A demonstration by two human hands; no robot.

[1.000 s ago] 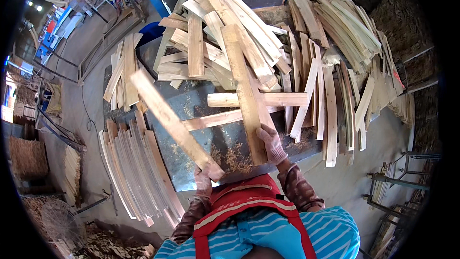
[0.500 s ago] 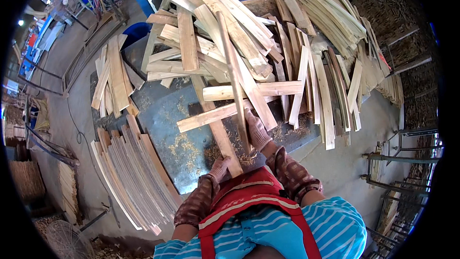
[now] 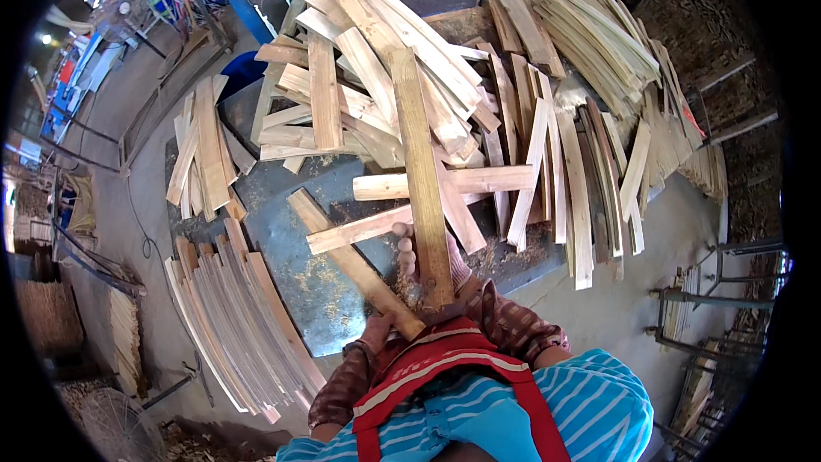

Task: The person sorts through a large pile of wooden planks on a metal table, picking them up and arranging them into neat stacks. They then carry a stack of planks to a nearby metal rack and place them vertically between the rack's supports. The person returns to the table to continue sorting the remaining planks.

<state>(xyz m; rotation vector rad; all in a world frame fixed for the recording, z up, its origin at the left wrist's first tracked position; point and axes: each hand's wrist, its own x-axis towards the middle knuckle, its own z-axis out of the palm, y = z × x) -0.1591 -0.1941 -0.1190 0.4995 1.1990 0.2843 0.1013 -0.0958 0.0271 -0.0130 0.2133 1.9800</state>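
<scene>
Head view: a long plank (image 3: pixel 422 173) is clamped by fingers (image 3: pixel 405 251) of the right hand (image 3: pixel 457 262), a shorter plank (image 3: pixel 354 264) by the left hand (image 3: pixel 375 334).

L hand (image 3: pixel 374 332) grips nr end of flat pale-brown wooden board (image 3: pixel 354 260), which slants up-L over dark grey metal tabletop (image 3: pixel 278 235). R hand (image 3: pixel 457 262) is under long yellowish-brown wooden board (image 3: pixel 423 180), fingers curled round its L edge; far end overlaps big jumbled heap of pale wooden boards (image 3: pixel 325 98). Loose brown wood shavings (image 3: pixel 318 275) lie on tabletop btwn boards & table's L edge. Row of long thin greyish wooden strips (image 3: pixel 244 325) at L; bundled pale-yellow wooden strips (image 3: pixel 594 43) upper R. Red cloth apron (image 3: pixel 445 358) w/ pale trim at bottom, just below both hands.
</scene>
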